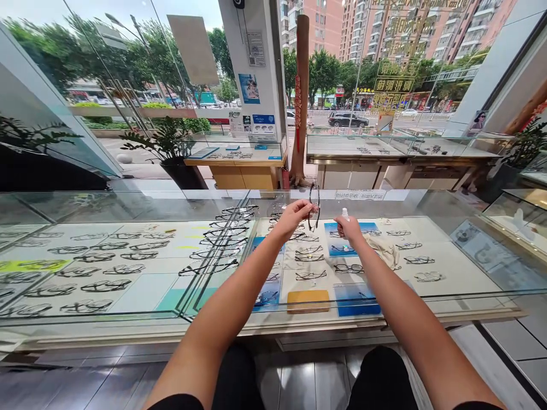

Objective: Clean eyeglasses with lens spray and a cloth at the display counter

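My left hand [294, 217] pinches a pair of dark-framed eyeglasses [317, 212] and holds them upright on edge above the glass counter. To its right, my right hand [349, 229] is closed around a small bottle, with only its white top [345, 212] showing above the fingers. A short gap separates the bottle from the eyeglasses. Beside my right forearm, a crumpled beige cloth [387, 251] lies on the counter. A row of dark eyeglasses [224, 242] stands on the glass left of my left hand.
The glass display counter [444, 273] spans the view in front of me, with several rows of eyeglasses [102, 285] inside. A yellow-orange case [308, 302] and blue display cards [356, 300] show near its front edge. Beyond stand a wooden post [301, 97] and more showcases [239, 156].
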The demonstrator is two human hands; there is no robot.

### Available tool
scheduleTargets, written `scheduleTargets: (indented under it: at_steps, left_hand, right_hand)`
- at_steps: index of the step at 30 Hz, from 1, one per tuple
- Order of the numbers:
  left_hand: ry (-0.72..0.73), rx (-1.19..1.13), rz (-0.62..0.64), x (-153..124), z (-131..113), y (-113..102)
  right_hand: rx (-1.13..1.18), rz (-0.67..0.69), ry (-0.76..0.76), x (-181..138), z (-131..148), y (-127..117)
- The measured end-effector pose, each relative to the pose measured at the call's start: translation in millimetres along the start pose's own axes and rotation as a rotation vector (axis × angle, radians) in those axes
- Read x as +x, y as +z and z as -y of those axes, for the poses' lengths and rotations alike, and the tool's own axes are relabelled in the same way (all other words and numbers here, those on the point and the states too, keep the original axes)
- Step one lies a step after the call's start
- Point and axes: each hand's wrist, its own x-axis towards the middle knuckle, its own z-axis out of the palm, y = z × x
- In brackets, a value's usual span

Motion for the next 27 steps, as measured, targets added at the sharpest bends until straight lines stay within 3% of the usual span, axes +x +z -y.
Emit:
scheduleTargets:
  at_steps: [4,8,15,19,23,27]
  left_hand:
    - [-0.007,-0.009,-0.04,-2,18,-7]
    - [-0.027,-0.064,-0.01,-5,21,-7]
    - [0.01,-0.125,0.144,-11,9,-1]
    - [0.02,-0.151,0.136,-13,9,-2]
    - [0.024,-0.119,0.101,-15,12,0]
    - [0.014,-0.182,0.157,-20,8,4]
  right_hand:
    - [0.017,-0.009,0.014,-5,1,-2]
    - [0.042,-0.011,-0.014,-7,9,7]
    - [0.067,0.016,-0.145,14,34,58]
    - [-0.081,0.014,-0.372,12,29,73]
    - [-0.172,0.018,-0.501,3,21,64]
    - [-0.321,-0.034,-0.664,-4,14,62]
